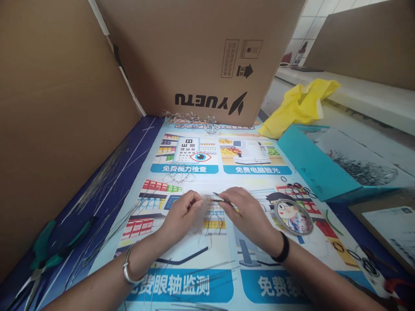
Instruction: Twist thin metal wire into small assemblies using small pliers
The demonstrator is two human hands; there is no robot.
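Note:
My left hand (pixel 184 211) is closed in a pinch near the middle of the printed sheet. What its fingertips hold is too small to make out. My right hand (pixel 244 211) grips a pair of dark tweezers (pixel 221 199), their two slightly parted tips pointing at the left fingertips. Bent thin wire (pixel 214 222) shows just below and between the hands. Beyond the left hand lies a looped wire shape (pixel 179 177). A roll of clear tape (pixel 310 226) rests to the right of my right hand.
Green-handled pliers (pixel 48 261) and loose straight wires (pixel 105 181) lie left. Wire pieces (pixel 210 123) sit by the cardboard wall (pixel 201 56). On the right are black rings (pixel 296 186), a teal box (pixel 311 166) with dark wire bits, and a yellow cloth-like item (pixel 298 106).

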